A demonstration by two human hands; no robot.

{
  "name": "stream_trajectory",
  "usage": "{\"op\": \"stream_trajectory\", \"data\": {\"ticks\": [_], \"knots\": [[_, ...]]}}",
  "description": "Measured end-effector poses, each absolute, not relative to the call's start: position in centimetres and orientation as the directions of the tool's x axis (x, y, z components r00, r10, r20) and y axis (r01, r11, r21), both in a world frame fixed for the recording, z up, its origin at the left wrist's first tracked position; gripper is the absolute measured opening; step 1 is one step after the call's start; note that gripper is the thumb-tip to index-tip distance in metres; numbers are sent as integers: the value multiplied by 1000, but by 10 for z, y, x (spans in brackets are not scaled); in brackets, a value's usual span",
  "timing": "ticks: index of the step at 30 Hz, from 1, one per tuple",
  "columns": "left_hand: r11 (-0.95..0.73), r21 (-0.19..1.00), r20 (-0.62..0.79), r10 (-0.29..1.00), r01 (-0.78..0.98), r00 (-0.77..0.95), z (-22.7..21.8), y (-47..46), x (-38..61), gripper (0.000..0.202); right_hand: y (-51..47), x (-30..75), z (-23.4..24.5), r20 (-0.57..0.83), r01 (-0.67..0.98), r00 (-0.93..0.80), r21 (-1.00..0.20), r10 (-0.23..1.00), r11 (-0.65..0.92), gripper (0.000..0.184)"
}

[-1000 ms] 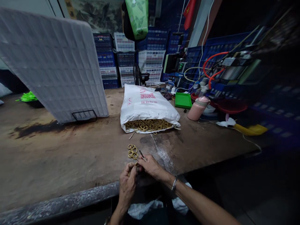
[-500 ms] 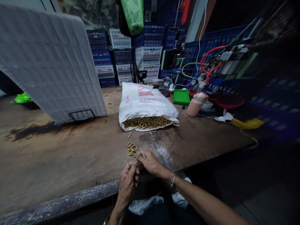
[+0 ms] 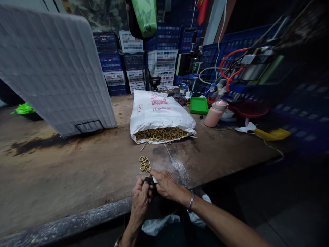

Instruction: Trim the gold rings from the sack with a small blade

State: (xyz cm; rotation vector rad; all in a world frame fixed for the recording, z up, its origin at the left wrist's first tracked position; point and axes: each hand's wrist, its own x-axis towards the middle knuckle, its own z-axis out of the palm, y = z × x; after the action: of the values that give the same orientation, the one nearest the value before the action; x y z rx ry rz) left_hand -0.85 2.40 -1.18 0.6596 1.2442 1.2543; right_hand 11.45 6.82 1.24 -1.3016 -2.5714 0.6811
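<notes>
My left hand (image 3: 140,195) is pinched closed at the table's front edge, its fingertips meeting those of my right hand (image 3: 167,186). Between them shows a sliver of a brass-coloured ring (image 3: 150,175), mostly hidden by fingers. My right hand grips a small flat tool (image 3: 149,179), dark at one end and pale near the fingers; its exact kind is unclear. Just beyond my fingertips lies a small group of brass-coloured rings (image 3: 147,168). Farther back, a white woven sack (image 3: 161,115) lies on its side, its mouth towards me and full of similar rings (image 3: 161,134).
On the brown table (image 3: 77,178) a tall pale ribbed panel (image 3: 59,72) stands at left. A pink bottle (image 3: 215,114), green tray (image 3: 199,105) and yellow scoop-like item (image 3: 272,134) are at right. Stacked crates (image 3: 163,60) line the back. A thin stick (image 3: 143,146) lies before the sack.
The tool in my right hand has turned: its slim metal edge pointed up and away, and now its dark flat end lies across my left fingertips. The loose rings have stayed put.
</notes>
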Motion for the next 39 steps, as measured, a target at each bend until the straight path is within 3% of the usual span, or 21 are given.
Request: {"op": "stream_trajectory", "data": {"ticks": [8, 13, 19, 27, 31, 35, 39], "knots": [[320, 866, -371, 926, -385, -64, 3, 9, -3, 33, 93, 121, -3, -69, 869, -435, -292, 898, 399, 28], [312, 752, -383, 924, -581, 0, 4, 5, -1, 29, 123, 116, -3, -22, 881, -352, -346, 936, 324, 20], [261, 709, -349, 937, -655, -4, -6, 10, -10, 24, 135, 87, -5, -52, 898, -301, -351, 952, 265, 21], [332, 567, -459, 887, -754, 46, 5, 13, -15, 20, 140, 87, -2, 6, 895, -298, -346, 954, 282, 17], [320, 603, -480, 877, -730, -12, -1, 19, -17, 23, 134, 99, 3, 41, 826, -347, -459, 937, 326, 18], [273, 670, -431, 900, -691, -62, -2, 26, -15, 32, 112, 110, 10, 153, 627, -463, -640, 873, 444, 14], [262, 740, -402, 911, -620, -94, 2, 27, -9, 37, 89, 112, 13, 167, 495, -514, -744, 841, 450, 9]]}}
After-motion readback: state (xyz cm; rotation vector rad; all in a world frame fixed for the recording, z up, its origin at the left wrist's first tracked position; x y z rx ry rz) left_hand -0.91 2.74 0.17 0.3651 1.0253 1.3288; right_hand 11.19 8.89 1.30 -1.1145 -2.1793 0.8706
